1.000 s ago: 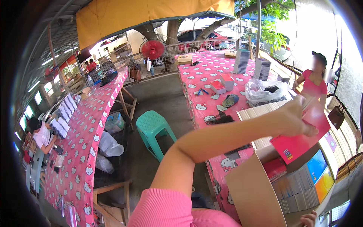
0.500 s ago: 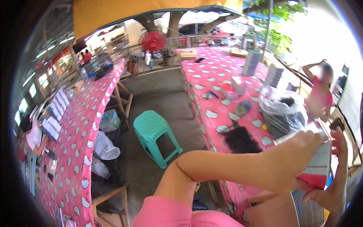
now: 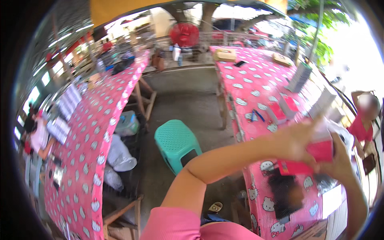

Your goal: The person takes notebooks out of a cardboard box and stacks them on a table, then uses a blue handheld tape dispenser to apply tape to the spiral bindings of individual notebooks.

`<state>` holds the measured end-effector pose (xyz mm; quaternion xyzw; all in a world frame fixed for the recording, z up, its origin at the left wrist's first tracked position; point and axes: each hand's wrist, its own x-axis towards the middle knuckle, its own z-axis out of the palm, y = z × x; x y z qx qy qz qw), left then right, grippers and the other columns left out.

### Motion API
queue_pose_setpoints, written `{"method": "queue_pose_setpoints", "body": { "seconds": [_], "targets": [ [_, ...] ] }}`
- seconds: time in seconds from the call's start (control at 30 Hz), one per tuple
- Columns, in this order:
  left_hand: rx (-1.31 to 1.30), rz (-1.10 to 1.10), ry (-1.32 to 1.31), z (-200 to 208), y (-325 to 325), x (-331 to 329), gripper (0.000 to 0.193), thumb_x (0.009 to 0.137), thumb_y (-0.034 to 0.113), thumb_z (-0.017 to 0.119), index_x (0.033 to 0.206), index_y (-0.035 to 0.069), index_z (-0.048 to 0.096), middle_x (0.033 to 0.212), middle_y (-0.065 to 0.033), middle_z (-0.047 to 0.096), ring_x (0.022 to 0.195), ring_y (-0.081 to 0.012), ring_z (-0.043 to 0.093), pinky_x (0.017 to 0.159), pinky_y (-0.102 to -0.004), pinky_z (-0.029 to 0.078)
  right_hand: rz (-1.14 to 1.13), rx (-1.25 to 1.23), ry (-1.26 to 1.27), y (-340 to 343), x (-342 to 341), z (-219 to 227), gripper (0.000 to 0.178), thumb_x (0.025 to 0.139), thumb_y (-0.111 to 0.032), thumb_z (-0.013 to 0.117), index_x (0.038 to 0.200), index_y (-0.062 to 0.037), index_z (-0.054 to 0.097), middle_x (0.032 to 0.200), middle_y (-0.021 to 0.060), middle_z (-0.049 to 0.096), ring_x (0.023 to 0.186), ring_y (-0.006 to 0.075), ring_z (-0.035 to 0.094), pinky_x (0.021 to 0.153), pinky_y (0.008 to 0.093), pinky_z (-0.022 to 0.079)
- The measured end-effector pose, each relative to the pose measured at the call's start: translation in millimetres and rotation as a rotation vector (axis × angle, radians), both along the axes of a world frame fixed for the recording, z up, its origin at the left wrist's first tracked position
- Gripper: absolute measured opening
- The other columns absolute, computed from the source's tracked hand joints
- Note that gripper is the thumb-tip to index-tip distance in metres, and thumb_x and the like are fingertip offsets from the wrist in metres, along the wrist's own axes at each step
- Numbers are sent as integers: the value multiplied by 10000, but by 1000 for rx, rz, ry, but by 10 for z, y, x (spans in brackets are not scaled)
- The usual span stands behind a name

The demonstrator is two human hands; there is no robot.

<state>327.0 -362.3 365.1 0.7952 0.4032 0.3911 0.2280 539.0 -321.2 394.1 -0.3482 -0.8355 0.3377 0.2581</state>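
- I saw the left hand (image 3: 297, 143) and right hand (image 3: 342, 163) clamped on red booklets (image 3: 295, 168);
- a pink patterned surface (image 3: 241, 91) lay below;
- a green stool (image 3: 176, 136) stood on grey floor (image 3: 182, 94); a red fan (image 3: 184, 34) beyond.

a teal plastic stool (image 3: 176, 138) stands on the grey floor (image 3: 180, 96) between the left table (image 3: 86, 168) and the right table (image 3: 245, 85), both in pink patterned covers. a lidded see-through bin (image 3: 127, 123) and a pale plastic bag (image 3: 120, 154) sit beneath the left one. a red fan (image 3: 184, 34) stands beyond. at the right table's far end, a dark flat phone (image 3: 240, 63) lies near a tan box (image 3: 225, 55).
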Motion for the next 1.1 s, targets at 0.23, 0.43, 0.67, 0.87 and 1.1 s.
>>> {"method": "queue_pose_setpoints", "body": {
  "seconds": [0.23, 0.43, 0.67, 0.87, 1.1],
  "targets": [
    [-271, 472, -1165, -1528, 1387, -748, 473, 898, 321, 633, 1220, 36, 435, 953, -77, 593, 724, -104, 569, 602, -255, 480, -454, -655, 229, 1217, -486, -686, 494, 799, -338, 752, 1042, 59, 587, 836, 70, 651, 670, 150, 627, 556, 302, 508],
    [-290, 712, -643, -3520, 1565, -276, 199, 889, 180, 591, 999, 16, 562, 665, -82, 615, 506, -168, 588, 481, -315, 477, -523, -942, 670, 2313, -976, -1713, 512, 754, -462, 764, 994, -35, 615, 865, 56, 645, 744, 180, 638, 571, 336, 509],
    [-224, 676, -556, -3512, 1492, -131, 123, 863, 106, 589, 945, 20, 620, 645, -61, 620, 546, -123, 585, 516, -278, 467, -687, -1023, 793, 3047, -1701, -2281, 535, 768, -607, 666, 1044, -155, 591, 955, 30, 655, 849, 186, 623, 701, 372, 468],
    [-269, 623, -616, -3534, 1455, -203, 115, 880, 79, 564, 972, 25, 608, 649, -40, 606, 545, -90, 567, 496, -262, 440, -840, -1017, 839, 3398, -2173, -2540, 594, 733, -443, 787, 1105, -44, 551, 1043, 112, 607, 880, 265, 635, 613, 413, 529],
    [-348, 582, -612, -3424, 1446, -145, 154, 866, 102, 580, 991, 20, 616, 686, -94, 639, 585, -152, 620, 553, -300, 487, -729, -1201, 1121, 3890, -2079, -3107, 729, 684, -442, 825, 1172, -6, 503, 1043, 123, 601, 882, 315, 638, 678, 517, 537]
  ]
}}
